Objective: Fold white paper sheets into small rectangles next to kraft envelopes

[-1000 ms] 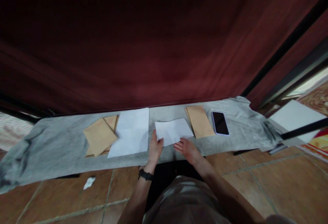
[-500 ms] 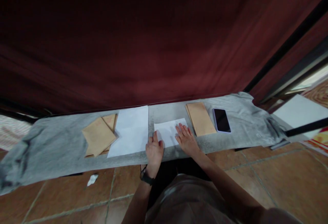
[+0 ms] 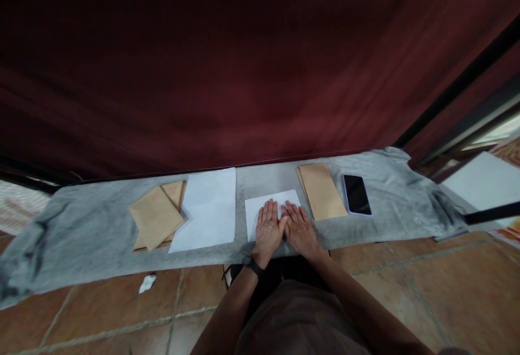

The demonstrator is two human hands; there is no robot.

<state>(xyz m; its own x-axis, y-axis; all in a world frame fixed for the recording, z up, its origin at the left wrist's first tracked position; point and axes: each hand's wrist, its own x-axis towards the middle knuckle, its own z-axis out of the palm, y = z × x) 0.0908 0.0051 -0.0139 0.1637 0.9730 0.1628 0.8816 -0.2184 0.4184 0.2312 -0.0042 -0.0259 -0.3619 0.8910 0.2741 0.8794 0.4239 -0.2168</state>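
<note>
A folded sheet of white paper [image 3: 252, 215] lies on the grey cloth in front of me. Flat on its middle rests my left hand [image 3: 268, 229], fingers stretched out and pointing away from me. Beside it my right hand [image 3: 299, 230] also lies flat, over the paper's right part, with its fingers slightly spread. The thumbs meet or nearly meet between the hands. Both palms cover much of the paper's near side. To the left is a larger stack or sheet of white paper [image 3: 209, 209]; to the right, brown envelopes [image 3: 324, 192] lie close to my right hand.
More brown envelopes [image 3: 156, 217] lie overlapping at the left, touching the large white paper. A phone [image 3: 357, 195] with a pale purple edge lies at the right. Grey cloth [image 3: 93, 225] covers the narrow table. Behind it hangs a dark red curtain [image 3: 244, 84]. A white scrap [image 3: 147, 283] is on the tiled floor.
My left hand has moved right from the paper's left edge and flattened onto its middle. My right hand remains on the paper, now beside the left and slightly nearer me.
</note>
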